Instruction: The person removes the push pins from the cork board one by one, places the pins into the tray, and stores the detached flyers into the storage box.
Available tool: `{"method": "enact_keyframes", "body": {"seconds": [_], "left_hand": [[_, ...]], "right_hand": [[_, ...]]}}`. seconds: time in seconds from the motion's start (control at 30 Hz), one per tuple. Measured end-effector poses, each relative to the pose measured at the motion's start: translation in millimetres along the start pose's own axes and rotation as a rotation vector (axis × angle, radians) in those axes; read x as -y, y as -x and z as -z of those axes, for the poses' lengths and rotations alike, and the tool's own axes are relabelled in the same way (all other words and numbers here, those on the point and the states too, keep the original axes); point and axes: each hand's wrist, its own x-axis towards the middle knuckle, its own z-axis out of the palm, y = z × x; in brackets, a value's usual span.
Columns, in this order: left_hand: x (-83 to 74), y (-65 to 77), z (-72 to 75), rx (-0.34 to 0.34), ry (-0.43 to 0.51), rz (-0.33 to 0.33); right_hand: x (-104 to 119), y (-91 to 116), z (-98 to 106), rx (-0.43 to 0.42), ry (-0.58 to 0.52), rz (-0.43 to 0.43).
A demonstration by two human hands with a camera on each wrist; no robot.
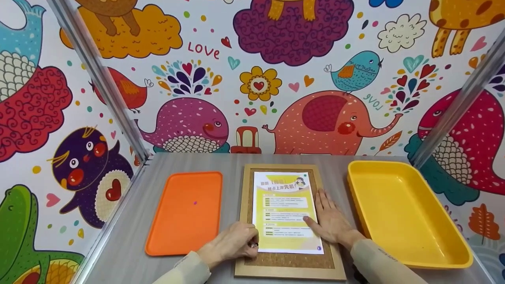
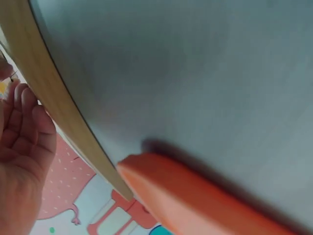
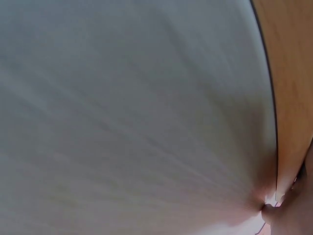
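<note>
A printed yellow-and-white sheet point(image 1: 288, 242) lies on a cork board point(image 1: 276, 260) with a wooden frame. Small coloured push pins show at the sheet's upper and lower right corners. My left hand point(image 1: 234, 242) is curled at the sheet's lower left edge, thumb against fingers. Between those fingertips a small thin pin point(image 2: 13, 77) just shows, its head mostly hidden. My right hand point(image 1: 333, 221) lies with straight fingers along the frame's right side, its thumb on the sheet's right edge.
To the left is a flat orange tray point(image 1: 185, 232) with a tiny purple push pin point(image 1: 195, 202) on it. A deep yellow tray point(image 1: 406, 221) stands on the right. Behind the grey table point(image 1: 232, 181) rises a cartoon-patterned wall point(image 1: 221, 79) with metal posts.
</note>
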Motion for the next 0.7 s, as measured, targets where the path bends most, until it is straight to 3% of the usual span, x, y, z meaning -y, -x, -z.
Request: {"method": "enact_keyframes", "body": {"seconds": [0.23,0.7], "left_hand": [[4.1,6.2,0.0,-0.09,0.084,0.054],[13.1,13.5,7.8,-0.161,0.164,0.133]], "right_hand": [[-1,0,0,0.009,0.008,-0.007],[-1,0,0,0.012,0.015,0.002]]}}
